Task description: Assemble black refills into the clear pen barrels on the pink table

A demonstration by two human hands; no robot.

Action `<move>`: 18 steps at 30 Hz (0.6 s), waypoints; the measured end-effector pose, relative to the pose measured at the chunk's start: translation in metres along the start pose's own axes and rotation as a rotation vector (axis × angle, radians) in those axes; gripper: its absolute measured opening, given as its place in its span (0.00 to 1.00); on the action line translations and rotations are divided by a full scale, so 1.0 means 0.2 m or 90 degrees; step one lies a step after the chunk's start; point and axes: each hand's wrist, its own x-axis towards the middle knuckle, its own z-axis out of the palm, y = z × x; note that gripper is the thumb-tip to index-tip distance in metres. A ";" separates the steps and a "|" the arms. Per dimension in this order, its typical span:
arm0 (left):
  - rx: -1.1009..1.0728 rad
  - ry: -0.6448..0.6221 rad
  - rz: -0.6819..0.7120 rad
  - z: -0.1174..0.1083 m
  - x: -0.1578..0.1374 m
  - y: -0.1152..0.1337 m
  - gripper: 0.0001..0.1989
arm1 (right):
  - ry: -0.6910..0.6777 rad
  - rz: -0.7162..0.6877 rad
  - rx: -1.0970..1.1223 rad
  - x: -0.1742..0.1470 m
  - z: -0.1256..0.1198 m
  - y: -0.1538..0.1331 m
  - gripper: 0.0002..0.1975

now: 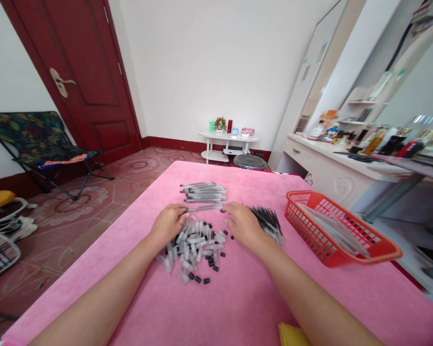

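Observation:
Both hands rest over a pink-covered table, at either end of a clear pen barrel (204, 208) lying crosswise. My left hand (169, 223) has its fingertips at the barrel's left end, with thumb and forefinger slightly apart. At the right end is my right hand (242, 223), its fingers spread and thumb apart from the forefinger. Just beyond lies a stacked row of similar pen barrels (205, 193). Nearer me, between the forearms, is a loose heap of clear pen caps (193, 245) with small black plugs (211, 262). Dark thin pen refills (265, 218) lie beside my right hand, partly hidden by it.
A red plastic basket (326, 254) holding long clear bags stands at the table's right. Something yellow (293, 335) lies at the near edge, under my right forearm. A cluttered dresser (324, 158) is to the right, a folding chair (54, 154) to the left.

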 end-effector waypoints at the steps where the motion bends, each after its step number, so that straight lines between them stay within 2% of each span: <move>1: -0.004 0.001 0.002 0.00 0.00 0.00 0.15 | 0.001 -0.017 -0.013 0.03 0.03 -0.02 0.16; 3: -0.010 0.001 0.007 0.00 0.00 0.00 0.15 | -0.011 -0.024 -0.056 0.10 0.07 -0.05 0.18; 7: -0.017 0.004 0.010 0.00 0.00 0.00 0.14 | -0.045 0.020 -0.137 0.19 0.14 -0.07 0.19; 12: -0.035 0.013 0.009 0.01 0.00 -0.01 0.14 | -0.050 0.055 -0.156 0.22 0.17 -0.07 0.15; 16: -0.044 0.100 0.028 0.00 -0.01 0.01 0.15 | -0.040 0.086 -0.162 0.19 0.10 -0.07 0.13; 18: -0.036 0.150 0.069 -0.02 -0.01 0.06 0.16 | -0.033 0.113 -0.115 0.15 0.06 -0.08 0.10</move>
